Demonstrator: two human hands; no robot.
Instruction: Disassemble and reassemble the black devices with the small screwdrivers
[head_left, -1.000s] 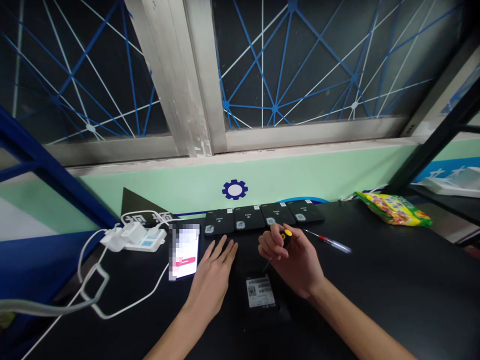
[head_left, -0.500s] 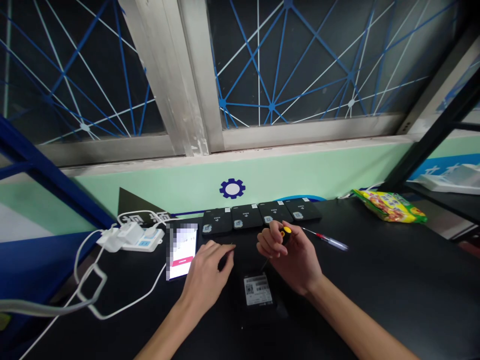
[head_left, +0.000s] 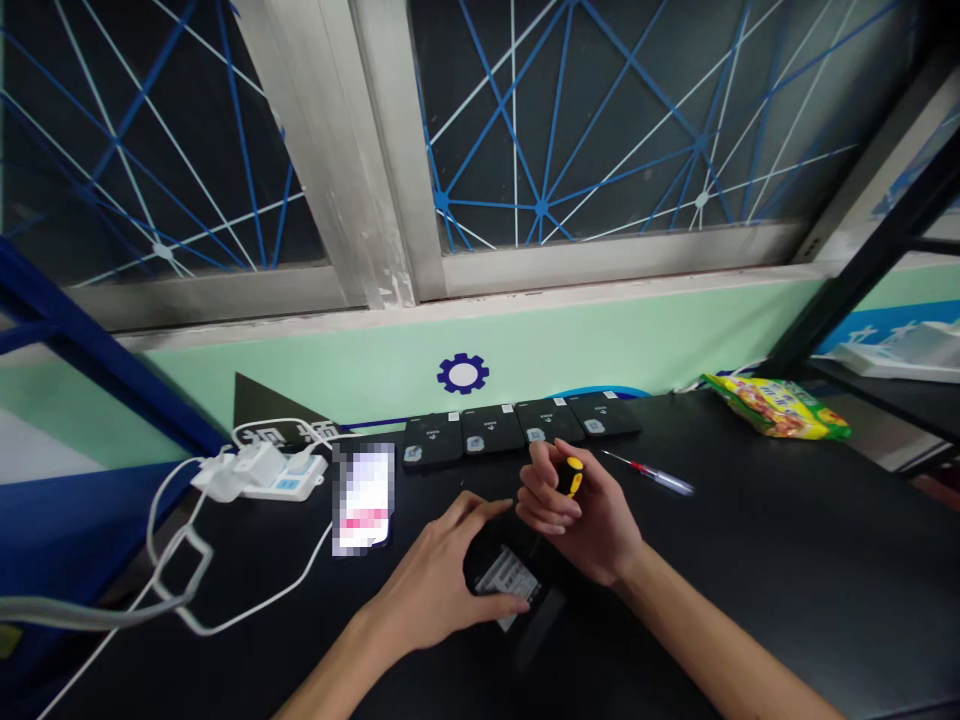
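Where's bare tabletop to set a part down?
Largest bare patch of black tabletop: right of the right forearm, in front of the yellow-green snack packet and clear red-collared tool. Smaller: front left, between the looping white cable and left forearm. Crowded: back edge, with four flat black boxes; centre, where the left hand holds a white-labelled black device.

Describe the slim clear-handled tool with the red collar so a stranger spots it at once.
Find the wide black table, then look between the right hand and the glossy yellow-and-green plastic bag. There lies the slim tool, with a thin shaft and red collar. Unlike the black-and-yellow tool in that hand, it lies loose, its handle clear.
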